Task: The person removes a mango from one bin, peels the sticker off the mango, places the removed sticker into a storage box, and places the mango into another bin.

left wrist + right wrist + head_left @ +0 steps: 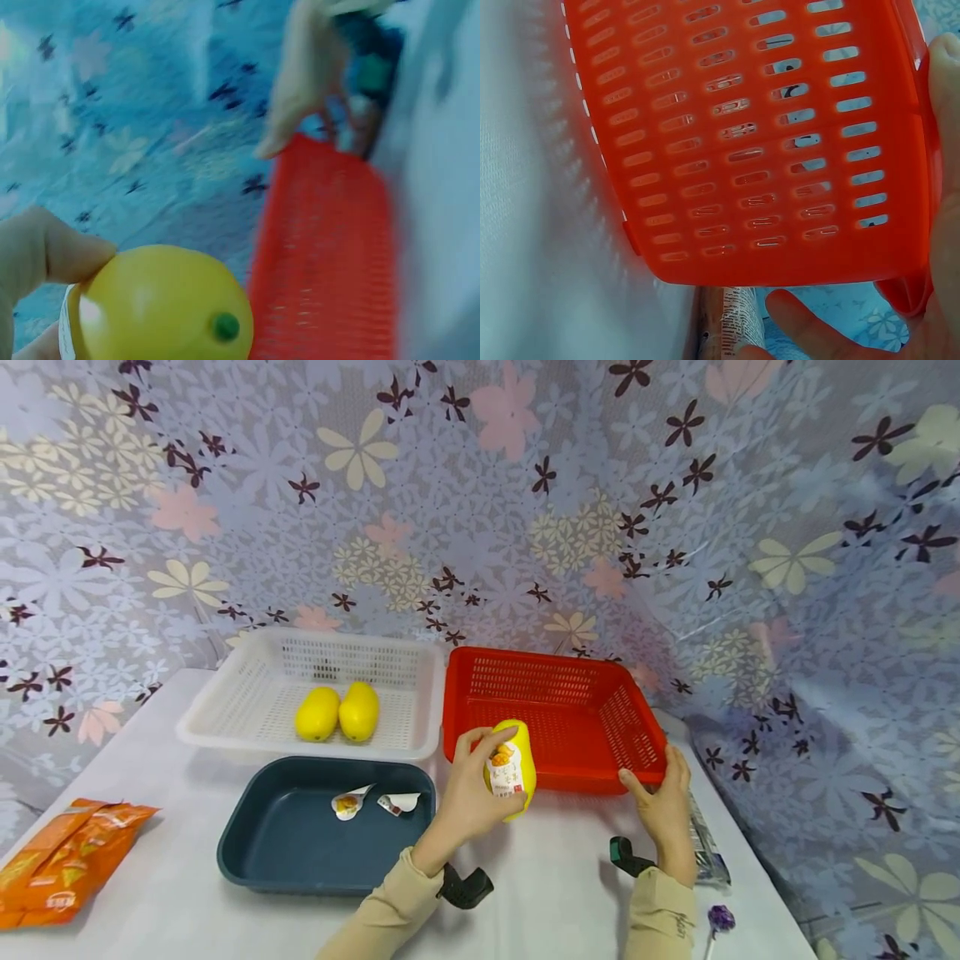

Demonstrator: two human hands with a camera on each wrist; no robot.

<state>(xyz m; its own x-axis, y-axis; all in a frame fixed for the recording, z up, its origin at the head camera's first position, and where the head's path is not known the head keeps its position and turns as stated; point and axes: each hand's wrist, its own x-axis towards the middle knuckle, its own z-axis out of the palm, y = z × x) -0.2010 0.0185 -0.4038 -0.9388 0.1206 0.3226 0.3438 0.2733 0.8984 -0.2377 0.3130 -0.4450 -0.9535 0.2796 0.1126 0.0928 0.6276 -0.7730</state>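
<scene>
In the head view my left hand (474,789) holds a yellow mango (529,764) with a printed white label, thumb and fingers on opposite sides of it. The mango is held above the table, in front of the red basket (540,779). A small green stem end shows on this mango (169,300) in the left wrist view. My right hand (666,806) grips the red basket's front right corner, thumb over the rim. In the right wrist view, the slotted red wall (780,259) fills most of the picture, with fingers of the right hand below it.
Two yellow mangoes (358,712) lie in the white basket (311,750) at the back left. A dark blue tray (300,860) in front holds two label pieces (351,803). An orange packet (67,860) lies far left. A silvery packet (712,852) and a purple lollipop (721,919) lie at right.
</scene>
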